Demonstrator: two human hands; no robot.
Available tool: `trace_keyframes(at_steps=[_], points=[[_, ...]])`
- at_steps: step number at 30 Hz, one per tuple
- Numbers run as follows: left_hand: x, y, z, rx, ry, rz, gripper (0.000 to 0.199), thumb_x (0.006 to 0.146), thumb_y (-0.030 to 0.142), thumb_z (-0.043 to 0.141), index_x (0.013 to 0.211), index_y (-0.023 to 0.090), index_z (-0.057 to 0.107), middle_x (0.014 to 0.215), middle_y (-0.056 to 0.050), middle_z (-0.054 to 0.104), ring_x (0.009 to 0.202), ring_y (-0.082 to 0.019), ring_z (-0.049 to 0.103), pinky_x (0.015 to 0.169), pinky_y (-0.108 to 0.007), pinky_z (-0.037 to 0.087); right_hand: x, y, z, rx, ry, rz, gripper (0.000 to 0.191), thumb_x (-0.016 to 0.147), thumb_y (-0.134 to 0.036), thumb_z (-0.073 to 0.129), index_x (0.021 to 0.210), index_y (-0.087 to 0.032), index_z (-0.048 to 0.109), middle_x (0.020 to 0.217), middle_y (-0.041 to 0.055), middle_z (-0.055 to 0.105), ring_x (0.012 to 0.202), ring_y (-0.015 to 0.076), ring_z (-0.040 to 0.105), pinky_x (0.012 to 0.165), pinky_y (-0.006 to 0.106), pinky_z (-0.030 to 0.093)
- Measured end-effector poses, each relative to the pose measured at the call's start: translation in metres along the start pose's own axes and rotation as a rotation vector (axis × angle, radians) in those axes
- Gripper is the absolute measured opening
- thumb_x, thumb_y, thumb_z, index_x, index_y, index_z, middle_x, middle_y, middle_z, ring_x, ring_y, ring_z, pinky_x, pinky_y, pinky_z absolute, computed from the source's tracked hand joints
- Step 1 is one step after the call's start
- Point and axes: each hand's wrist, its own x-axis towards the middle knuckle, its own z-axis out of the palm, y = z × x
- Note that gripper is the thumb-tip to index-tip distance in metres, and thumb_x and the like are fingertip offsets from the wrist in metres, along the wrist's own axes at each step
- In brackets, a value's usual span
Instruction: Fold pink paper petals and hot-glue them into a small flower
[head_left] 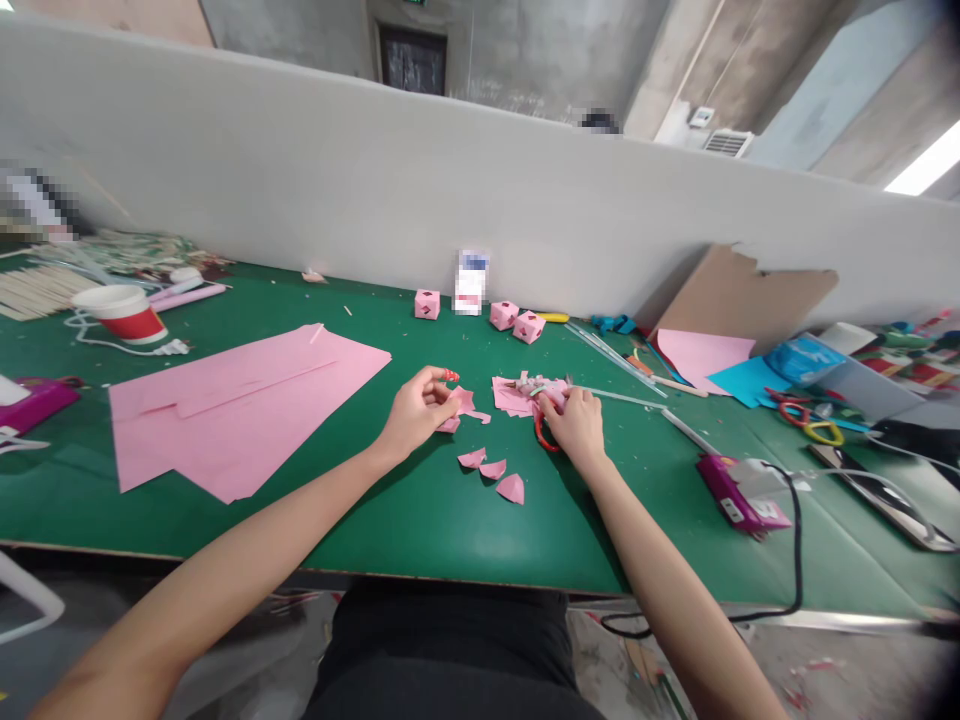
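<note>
My left hand [418,412] pinches a small folded pink paper piece [461,400] between thumb and fingers, just above the table. My right hand [579,418] is closed at a cluttered spot, fingers curled down; what they grip is mostly hidden. Beside its thumb shows a red scissors handle [544,432]. Under and left of that hand lie cut pink paper pieces [511,397] with a pale, clear-looking object on top. A translucent stick [626,398] extends to its right. Nearer me, between both hands, rest several small pink paper scraps [493,469].
A large pink sheet [255,415] covers the left of the green table [420,520]. Three pink paper cubes [427,305] stand at the back. A paper cup [124,314] is at far left. At right are a purple power strip [739,495] with cords, cardboard [739,290] and more scissors [823,433].
</note>
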Motion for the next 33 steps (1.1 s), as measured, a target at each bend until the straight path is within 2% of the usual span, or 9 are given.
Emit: trace_keyframes(at_steps=[3, 6, 9, 12, 15, 18, 23, 28, 33], points=[[0.0, -0.001, 0.0, 0.007, -0.016, -0.002, 0.032, 0.074, 0.027, 0.069, 0.102, 0.018, 0.058, 0.071, 0.003, 0.061, 0.062, -0.011, 0.061, 0.06, -0.023, 0.051, -0.002, -0.007, -0.008, 0.057, 0.058, 0.002, 0.04, 0.089, -0.044, 0.053, 0.101, -0.007, 0.064, 0.103, 0.0214, 0.064, 0.099, 0.0315, 0.055, 0.088, 0.044, 0.041], [0.0, -0.002, 0.001, 0.02, -0.049, -0.013, 0.032, 0.074, 0.026, 0.07, 0.103, 0.018, 0.057, 0.07, 0.004, 0.06, 0.062, -0.011, 0.061, 0.059, -0.023, 0.05, -0.008, -0.025, -0.022, 0.306, 0.042, -0.093, 0.03, 0.092, -0.037, 0.048, 0.094, -0.014, 0.067, 0.1, 0.0149, 0.067, 0.097, 0.0271, 0.057, 0.089, 0.041, 0.042], [-0.001, -0.003, 0.002, 0.0, -0.089, -0.028, 0.034, 0.073, 0.026, 0.071, 0.102, 0.018, 0.055, 0.07, 0.004, 0.06, 0.061, -0.011, 0.062, 0.061, -0.023, 0.052, -0.016, -0.05, -0.037, 0.677, -0.229, -0.111, 0.029, 0.089, -0.043, 0.056, 0.086, -0.018, 0.07, 0.09, 0.0078, 0.071, 0.082, 0.0211, 0.062, 0.076, 0.034, 0.047], [-0.002, -0.003, 0.003, -0.044, -0.122, -0.049, 0.039, 0.073, 0.031, 0.074, 0.104, 0.018, 0.054, 0.071, 0.004, 0.061, 0.06, -0.011, 0.062, 0.058, -0.024, 0.053, -0.02, -0.073, -0.045, 0.994, -0.506, -0.048, 0.035, 0.085, -0.051, 0.062, 0.091, -0.018, 0.073, 0.087, 0.0056, 0.072, 0.08, 0.0193, 0.064, 0.069, 0.03, 0.047], [-0.002, -0.004, 0.004, -0.064, -0.142, -0.062, 0.042, 0.072, 0.032, 0.075, 0.106, 0.018, 0.054, 0.072, 0.003, 0.062, 0.061, -0.012, 0.062, 0.058, -0.024, 0.053, -0.019, -0.083, -0.042, 1.212, -0.604, 0.053, 0.036, 0.08, -0.052, 0.067, 0.091, -0.019, 0.074, 0.09, 0.0053, 0.072, 0.082, 0.0171, 0.064, 0.069, 0.028, 0.047], [-0.001, -0.007, 0.003, -0.047, -0.161, -0.063, 0.043, 0.073, 0.031, 0.075, 0.107, 0.018, 0.054, 0.074, 0.003, 0.063, 0.063, -0.012, 0.063, 0.063, -0.025, 0.054, -0.018, -0.086, -0.033, 1.391, -0.666, 0.199, 0.035, 0.071, -0.051, 0.077, 0.085, -0.019, 0.074, 0.084, 0.0033, 0.07, 0.076, 0.014, 0.062, 0.068, 0.026, 0.047], [0.0, -0.01, 0.004, -0.017, -0.184, -0.063, 0.04, 0.074, 0.029, 0.074, 0.108, 0.017, 0.056, 0.076, 0.002, 0.063, 0.069, -0.012, 0.065, 0.071, -0.027, 0.055, -0.022, -0.088, -0.026, 1.492, -0.712, 0.302, 0.037, 0.062, -0.047, 0.085, 0.08, -0.017, 0.074, 0.071, -0.0007, 0.064, 0.066, 0.01, 0.056, 0.063, 0.024, 0.045], [0.0, -0.01, 0.004, -0.017, -0.195, -0.067, 0.041, 0.073, 0.027, 0.074, 0.109, 0.017, 0.057, 0.076, 0.001, 0.064, 0.071, -0.014, 0.066, 0.073, -0.028, 0.056, -0.023, -0.088, -0.027, 1.526, -0.791, 0.356, 0.037, 0.06, -0.045, 0.087, 0.076, -0.016, 0.073, 0.069, -0.0014, 0.062, 0.064, 0.0082, 0.055, 0.063, 0.023, 0.046], [0.0, -0.01, 0.003, -0.006, -0.219, -0.08, 0.04, 0.073, 0.028, 0.074, 0.109, 0.017, 0.058, 0.073, 0.003, 0.063, 0.068, -0.013, 0.065, 0.07, -0.027, 0.054, -0.025, -0.087, -0.027, 1.532, -0.808, 0.391, 0.037, 0.056, -0.042, 0.089, 0.075, -0.015, 0.074, 0.069, -0.0013, 0.064, 0.064, 0.0079, 0.056, 0.065, 0.023, 0.047]])
